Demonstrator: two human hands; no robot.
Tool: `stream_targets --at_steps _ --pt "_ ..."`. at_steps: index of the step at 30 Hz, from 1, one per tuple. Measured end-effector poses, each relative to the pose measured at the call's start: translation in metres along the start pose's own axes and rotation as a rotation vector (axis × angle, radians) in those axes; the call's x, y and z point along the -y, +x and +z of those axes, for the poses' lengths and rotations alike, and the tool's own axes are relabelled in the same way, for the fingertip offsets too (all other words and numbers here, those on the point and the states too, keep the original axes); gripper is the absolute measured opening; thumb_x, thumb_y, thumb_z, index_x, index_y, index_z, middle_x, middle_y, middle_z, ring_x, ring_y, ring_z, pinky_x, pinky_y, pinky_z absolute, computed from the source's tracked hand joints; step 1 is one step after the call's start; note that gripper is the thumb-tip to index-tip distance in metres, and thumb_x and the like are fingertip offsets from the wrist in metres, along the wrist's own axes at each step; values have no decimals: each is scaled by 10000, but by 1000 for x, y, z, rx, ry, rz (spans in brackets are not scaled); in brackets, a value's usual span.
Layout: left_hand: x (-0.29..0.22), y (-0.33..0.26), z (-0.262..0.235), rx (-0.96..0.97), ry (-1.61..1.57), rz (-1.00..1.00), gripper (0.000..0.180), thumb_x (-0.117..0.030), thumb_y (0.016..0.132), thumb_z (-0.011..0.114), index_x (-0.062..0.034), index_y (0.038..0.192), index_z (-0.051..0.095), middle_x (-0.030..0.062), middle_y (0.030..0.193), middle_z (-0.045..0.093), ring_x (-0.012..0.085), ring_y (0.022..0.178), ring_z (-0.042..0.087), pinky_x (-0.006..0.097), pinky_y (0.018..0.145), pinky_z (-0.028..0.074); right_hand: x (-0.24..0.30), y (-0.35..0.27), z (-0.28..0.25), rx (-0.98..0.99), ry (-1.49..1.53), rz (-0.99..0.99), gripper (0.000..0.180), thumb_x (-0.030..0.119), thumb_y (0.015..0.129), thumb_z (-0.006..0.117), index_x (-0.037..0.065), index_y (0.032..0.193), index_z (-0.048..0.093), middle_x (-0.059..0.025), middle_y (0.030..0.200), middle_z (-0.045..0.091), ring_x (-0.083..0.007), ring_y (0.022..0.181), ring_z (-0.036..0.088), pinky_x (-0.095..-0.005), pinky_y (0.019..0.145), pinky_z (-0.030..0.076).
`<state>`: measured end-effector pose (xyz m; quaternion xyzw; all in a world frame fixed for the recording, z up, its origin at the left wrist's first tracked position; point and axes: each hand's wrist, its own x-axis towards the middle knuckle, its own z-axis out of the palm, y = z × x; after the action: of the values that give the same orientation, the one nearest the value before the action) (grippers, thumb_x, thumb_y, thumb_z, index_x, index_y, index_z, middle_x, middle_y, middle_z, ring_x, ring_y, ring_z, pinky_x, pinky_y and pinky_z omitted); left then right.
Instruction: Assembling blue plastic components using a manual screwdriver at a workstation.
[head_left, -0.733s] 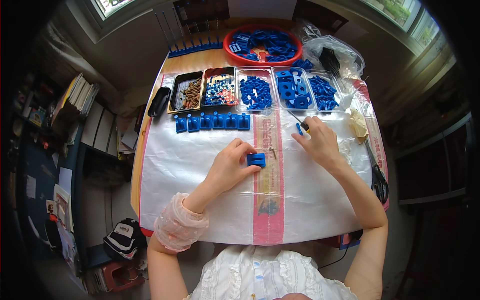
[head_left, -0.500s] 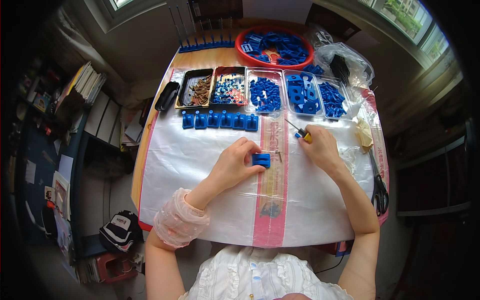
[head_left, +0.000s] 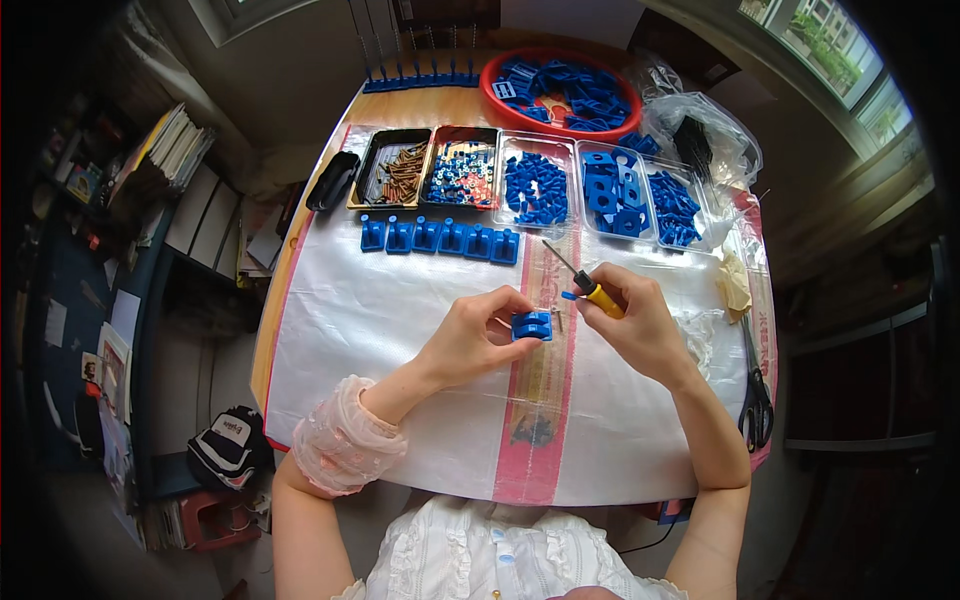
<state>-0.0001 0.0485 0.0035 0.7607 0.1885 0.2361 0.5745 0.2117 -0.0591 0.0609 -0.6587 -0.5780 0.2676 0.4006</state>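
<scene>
White sheet [head_left: 380, 330], hand [head_left: 470, 340] mid-table

- Clip [head_left: 531, 325] in the left hand [head_left: 470, 335]: blue plastic, smooth, slightly glossy.
- Screwdriver [head_left: 585, 285] in the right hand [head_left: 640, 325]: thin metal shaft, glossy yellow and black plastic handle.
- Sheet [head_left: 380, 330] over the bench [head_left: 420, 105]: white woven plastic, faint sheen, with a pink stripe.
- Bench: bare wood at the far edge.
- Trays [head_left: 535, 145]: clear plastic.
- Basin [head_left: 495, 95]: glossy red plastic.
- Scissors [head_left: 755, 400]: metal blades, black handles.
</scene>
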Motion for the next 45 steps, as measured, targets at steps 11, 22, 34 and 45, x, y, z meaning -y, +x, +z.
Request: stream_targets --at_steps 11,22,34,45 --pt "10 -1 -2 82 -299 -171 414 14 854 749 32 1242 604 107 1127 701 134 1009 677 264 890 570 8 1 8 57 359 140 181 164 944 719 -12 935 676 2 740 634 -42 663 559 -211 581 428" --pt "3 3 -6 165 -464 -277 496 -34 887 741 5 1349 563 114 1257 660 163 1137 638 315 1000 526 -23 2 34 44 542 214 150 198 966 698 51 940 680 37 665 597 -7 560 502 -185 470 342" --pt "9 3 -11 153 -562 -326 407 -36 883 755 -22 1257 595 86 1231 660 159 1127 641 317 999 521 -17 4 23 70 515 183 106 134 948 694 62 889 642 31 640 548 -3 506 435 -183 429 271" --pt "6 3 -8 128 -640 -348 403 -171 1002 645 -23 1364 551 98 1271 649 187 1168 639 360 1024 532 -20 -1 36 64 773 155 100 129 1010 638 36 1039 614 -18 731 626 -12 531 476 -186 447 324"
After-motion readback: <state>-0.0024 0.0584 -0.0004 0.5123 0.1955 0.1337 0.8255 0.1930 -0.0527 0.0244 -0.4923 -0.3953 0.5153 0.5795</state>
